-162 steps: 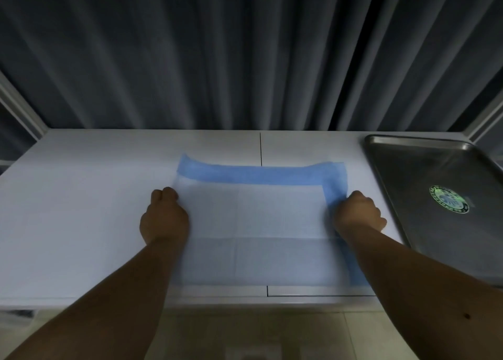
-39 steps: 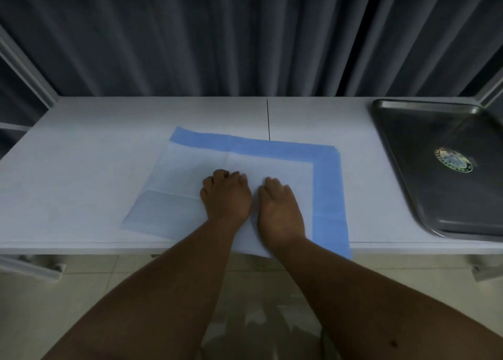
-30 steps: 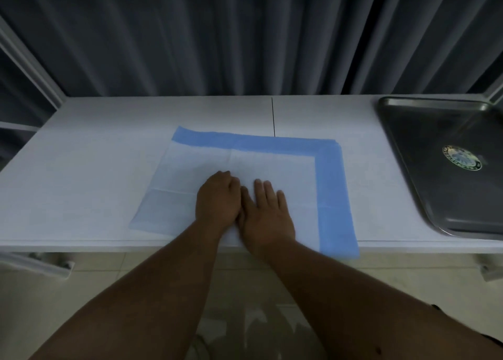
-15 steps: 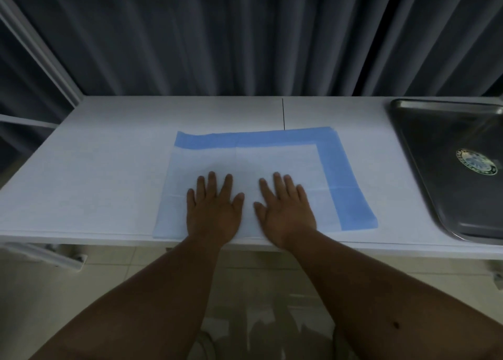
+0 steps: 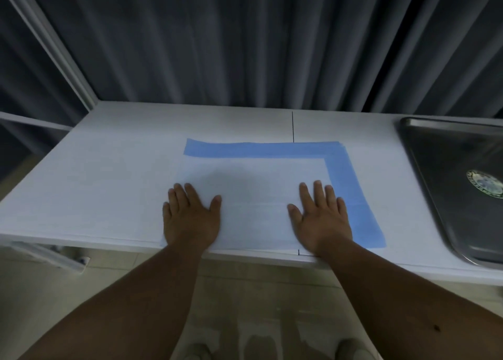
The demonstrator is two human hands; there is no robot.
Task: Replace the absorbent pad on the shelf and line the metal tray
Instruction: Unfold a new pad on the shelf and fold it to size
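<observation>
A: What takes up the back?

B: A dark pleated curtain [image 5: 245,41] hangs behind the whole shelf, with a pale frame post [image 5: 49,44] slanting down to the shelf's back-left corner.

A: And the shelf?

B: The white shelf [image 5: 109,174] runs the full width of the view; a thin dark seam crosses it from back edge to front edge, a little right of centre. Below its front edge there is tiled floor [image 5: 245,291].

A: Where is the tray?

B: The tray [image 5: 435,185] lies flat at the shelf's right end, cut off by the frame. It is bare metal with a round green-rimmed sticker [image 5: 485,186] inside; I think there is printing on it, but it is too blurred to read.

A: The pad?

B: The pad [image 5: 258,174] lies flat in the middle of the shelf, well apart from the tray. It is white with a blue band along its back and right sides. Its near side reaches the shelf's front edge.

A: The hands?

B: Both lie palm down on the pad, fingers straight and spread. The left hand [image 5: 190,218] rests at the pad's front-left corner, the right hand [image 5: 321,218] near its front-right, little finger touching the blue band. They are well apart, bare pad between them
</observation>
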